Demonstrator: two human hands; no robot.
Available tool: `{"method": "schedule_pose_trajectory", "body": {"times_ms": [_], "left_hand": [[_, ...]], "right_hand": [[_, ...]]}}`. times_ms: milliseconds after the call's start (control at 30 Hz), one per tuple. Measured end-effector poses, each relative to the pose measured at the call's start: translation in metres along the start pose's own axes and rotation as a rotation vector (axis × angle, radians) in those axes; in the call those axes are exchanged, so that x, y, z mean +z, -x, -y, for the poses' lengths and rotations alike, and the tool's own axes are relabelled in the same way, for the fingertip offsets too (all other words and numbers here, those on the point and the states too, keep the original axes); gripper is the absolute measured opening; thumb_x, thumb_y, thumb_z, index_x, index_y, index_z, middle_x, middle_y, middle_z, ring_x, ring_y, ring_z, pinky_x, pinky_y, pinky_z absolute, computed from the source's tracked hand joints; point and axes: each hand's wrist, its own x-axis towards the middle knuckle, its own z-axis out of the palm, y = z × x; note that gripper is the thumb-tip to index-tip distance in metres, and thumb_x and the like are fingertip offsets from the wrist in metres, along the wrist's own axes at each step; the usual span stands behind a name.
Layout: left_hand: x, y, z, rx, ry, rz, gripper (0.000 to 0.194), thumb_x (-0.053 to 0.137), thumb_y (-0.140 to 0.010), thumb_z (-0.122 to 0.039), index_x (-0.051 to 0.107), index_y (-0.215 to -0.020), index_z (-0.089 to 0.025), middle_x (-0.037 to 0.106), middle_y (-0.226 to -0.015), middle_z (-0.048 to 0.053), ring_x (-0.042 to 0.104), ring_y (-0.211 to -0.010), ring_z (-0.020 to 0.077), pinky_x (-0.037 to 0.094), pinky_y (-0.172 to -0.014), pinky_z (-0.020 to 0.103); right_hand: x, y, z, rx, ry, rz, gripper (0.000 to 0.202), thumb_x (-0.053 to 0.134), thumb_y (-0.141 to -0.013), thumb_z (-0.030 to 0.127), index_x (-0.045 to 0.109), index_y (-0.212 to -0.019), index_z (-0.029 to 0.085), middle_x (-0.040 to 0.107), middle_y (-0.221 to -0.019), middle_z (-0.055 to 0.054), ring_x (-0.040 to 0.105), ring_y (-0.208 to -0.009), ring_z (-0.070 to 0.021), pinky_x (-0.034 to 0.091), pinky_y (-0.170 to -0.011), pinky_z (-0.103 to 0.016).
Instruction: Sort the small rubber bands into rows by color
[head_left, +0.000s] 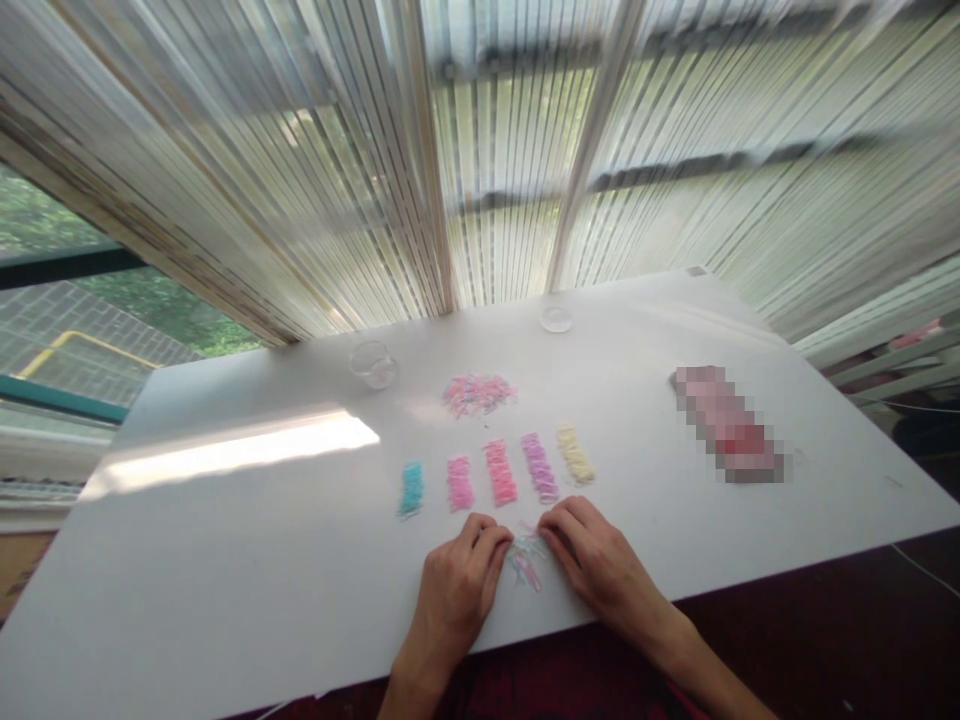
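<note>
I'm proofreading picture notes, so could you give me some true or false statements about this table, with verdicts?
1. The yellow row is the rightmost of five coloured rows. True.
2. The blue row lies between the pink and purple rows. False: it is the leftmost.
3. A small mixed pile lies between the left hand and right hand. True.
4. The larger mixed pile is inside a clear container. False: it lies directly on the table.

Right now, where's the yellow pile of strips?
In the head view, the yellow pile lies right of centre on the white table, at the row's right end, beside the purple pile.
</note>
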Motion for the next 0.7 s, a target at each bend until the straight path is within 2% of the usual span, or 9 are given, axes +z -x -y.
{"method": "schedule_pose_trajectory", "body": {"times_ms": [267, 467, 700], "left_hand": [[-0.003, 0.001, -0.001, -0.038, 0.058, 0.005, 0.024, 0.041, -0.108, -0.025, 0.064, -0.102, -0.023, 0.070, -0.094, 0.003, 0.070, -0.069, 0.0137, 0.057, -0.062, 0.022], [-0.007, -0.003, -0.009, -0.028, 0.138, 0.015, 0.019, 0.042, -0.107, -0.022, 0.061, -0.102, -0.023, 0.070, -0.092, 0.003, 0.072, -0.078, 0.0151, 0.058, -0.068, 0.023], [-0.006, -0.003, -0.012, -0.013, 0.184, 0.000, 0.017, 0.045, -0.105, -0.020, 0.062, -0.103, -0.022, 0.072, -0.091, 0.003, 0.073, -0.079, 0.0156, 0.059, -0.070, 0.024]], "right_hand": [[-0.001, 0.002, 0.001, 0.019, -0.094, -0.035, 0.015, 0.051, -0.101, 0.012, 0.062, -0.100, 0.022, 0.065, -0.092, -0.005, 0.066, -0.084, -0.0219, 0.059, -0.075, -0.036], [-0.005, 0.004, 0.008, 0.002, -0.206, -0.042, 0.014, 0.059, -0.099, 0.017, 0.067, -0.109, 0.023, 0.067, -0.097, -0.006, 0.068, -0.090, -0.0214, 0.060, -0.080, -0.034], [-0.005, 0.001, 0.010, 0.003, -0.227, -0.056, 0.013, 0.059, -0.098, 0.014, 0.069, -0.098, 0.023, 0.068, -0.089, -0.004, 0.068, -0.083, -0.0195, 0.060, -0.076, -0.031]]}}
